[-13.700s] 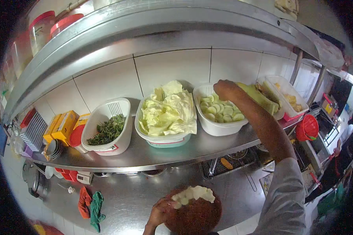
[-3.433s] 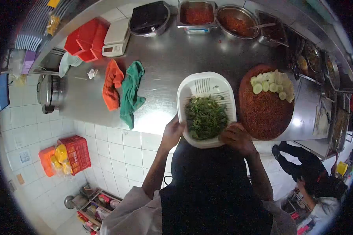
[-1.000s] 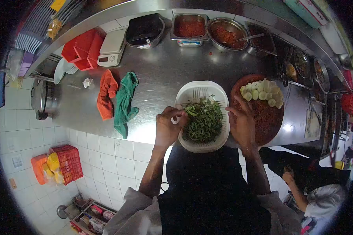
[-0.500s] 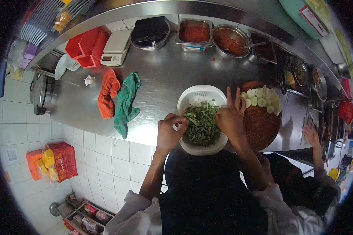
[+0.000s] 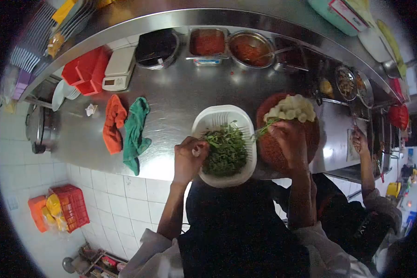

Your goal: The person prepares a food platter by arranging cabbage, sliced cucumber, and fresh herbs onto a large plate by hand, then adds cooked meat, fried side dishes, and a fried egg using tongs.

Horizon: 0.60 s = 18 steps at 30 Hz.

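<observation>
A white plastic basket (image 5: 204, 113) with slotted sides sits at the near edge of the steel counter, holding a heap of leafy green herbs (image 5: 226, 153). My left hand (image 5: 189, 160) is over its left rim, thumb and fingers pinched at the edge of the heap on some herb. Right of the basket, my right hand (image 5: 289, 141) grips a small herb sprig (image 5: 265, 128), its leaves pointing left. Under that hand lies a round reddish-brown surface (image 5: 271, 157), which I cannot tell to be board or food. Pale green round slices (image 5: 292, 109) are piled on its far side.
An orange cloth (image 5: 114, 125) and a green cloth (image 5: 136, 134) lie to the left. Behind stand a scale (image 5: 119, 69), red bins (image 5: 85, 72), a steel pan (image 5: 208, 44) and a bowl of red sauce (image 5: 250, 48). A co-worker's hand (image 5: 359, 141) is at the right.
My right hand has moved right, from the basket to above the round reddish-brown surface, carrying a sprig. The left hand stays at the basket's left rim. The whole view has shifted slightly.
</observation>
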### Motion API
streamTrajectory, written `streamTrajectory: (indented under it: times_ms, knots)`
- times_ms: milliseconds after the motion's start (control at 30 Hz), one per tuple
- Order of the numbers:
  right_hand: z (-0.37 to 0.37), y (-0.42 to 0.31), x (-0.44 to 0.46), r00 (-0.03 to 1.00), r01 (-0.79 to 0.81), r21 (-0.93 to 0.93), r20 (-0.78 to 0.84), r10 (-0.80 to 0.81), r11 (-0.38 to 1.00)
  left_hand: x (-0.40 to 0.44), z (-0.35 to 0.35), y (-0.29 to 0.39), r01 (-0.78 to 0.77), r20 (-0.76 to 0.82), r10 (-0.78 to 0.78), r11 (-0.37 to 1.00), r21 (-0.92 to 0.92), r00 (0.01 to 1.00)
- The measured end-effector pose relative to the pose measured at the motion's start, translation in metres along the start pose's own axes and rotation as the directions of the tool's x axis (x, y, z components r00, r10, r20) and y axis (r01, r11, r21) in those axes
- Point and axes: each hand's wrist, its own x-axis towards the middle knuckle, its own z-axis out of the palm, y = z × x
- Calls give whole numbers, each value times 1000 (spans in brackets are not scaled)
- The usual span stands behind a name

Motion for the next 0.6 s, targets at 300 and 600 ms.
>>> streamTrajectory:
  times_ms: [300, 600]
  knots:
    - [-2, -13, 9, 976, -87, 358, 217, 8, 930, 2, 10, 15, -130, -71, 172, 907, 400, 982]
    - [41, -15, 3, 914, -258, 532, 404, 26, 807, 9, 23, 59, 159, 180, -93, 904, -396, 979]
